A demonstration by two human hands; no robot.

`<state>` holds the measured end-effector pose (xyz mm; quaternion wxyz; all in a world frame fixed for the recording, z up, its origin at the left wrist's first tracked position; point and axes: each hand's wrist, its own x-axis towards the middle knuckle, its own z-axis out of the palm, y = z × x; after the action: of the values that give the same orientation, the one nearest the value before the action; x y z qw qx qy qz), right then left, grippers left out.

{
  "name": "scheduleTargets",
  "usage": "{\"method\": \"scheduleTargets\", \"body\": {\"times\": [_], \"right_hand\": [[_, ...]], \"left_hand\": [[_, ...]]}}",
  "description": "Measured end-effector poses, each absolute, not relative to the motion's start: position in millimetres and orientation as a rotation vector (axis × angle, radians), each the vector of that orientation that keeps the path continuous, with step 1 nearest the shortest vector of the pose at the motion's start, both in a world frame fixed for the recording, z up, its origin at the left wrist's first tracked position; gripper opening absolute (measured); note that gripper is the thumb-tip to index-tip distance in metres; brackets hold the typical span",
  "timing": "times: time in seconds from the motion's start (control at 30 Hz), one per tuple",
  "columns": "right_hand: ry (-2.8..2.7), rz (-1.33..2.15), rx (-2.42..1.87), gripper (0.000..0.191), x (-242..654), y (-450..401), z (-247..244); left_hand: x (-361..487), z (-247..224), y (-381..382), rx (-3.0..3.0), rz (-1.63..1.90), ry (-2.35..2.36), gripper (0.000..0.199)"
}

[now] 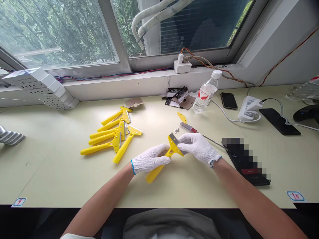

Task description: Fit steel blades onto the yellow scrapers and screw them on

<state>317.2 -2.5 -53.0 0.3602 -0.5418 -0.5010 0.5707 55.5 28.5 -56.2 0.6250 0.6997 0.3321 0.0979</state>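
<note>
A yellow scraper (172, 149) with a metal blade is held over the table in both gloved hands. My left hand (151, 158) is wrapped round its handle just below the head, and the handle's end points toward me. The fingers of my right hand (195, 146) are closed on the blade at the head's right side; the fingertips partly cover it. Just beyond the hands lie several small screws (176, 130), a screwdriver (188, 127) with a clear and red handle, and a loose yellow plate (181, 117).
Several yellow scrapers (109, 132) lie grouped at left. Behind are black packages (176, 97), a cardboard piece (135, 102) and a water bottle (205, 93). A large phone (245, 162), a smaller phone (229, 101) and a power strip (249, 108) with cables occupy the right side.
</note>
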Motion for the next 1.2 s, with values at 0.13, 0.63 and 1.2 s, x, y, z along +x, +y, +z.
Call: {"method": "scheduleTargets", "body": {"times": [0.13,0.63,1.2], "right_hand": [[-1.364,1.553,-1.347,0.029,306,-7,-64],[-1.534,1.553,-1.446,0.020,301,-13,-55],[-1.940,0.287,-1.762,0.034,313,17,-84]], "left_hand": [[67,-62,22,1.480,0.350,0.737,0.030],[81,-69,11,1.289,0.497,0.849,0.031],[79,-66,17,1.153,0.516,0.929,0.037]]}}
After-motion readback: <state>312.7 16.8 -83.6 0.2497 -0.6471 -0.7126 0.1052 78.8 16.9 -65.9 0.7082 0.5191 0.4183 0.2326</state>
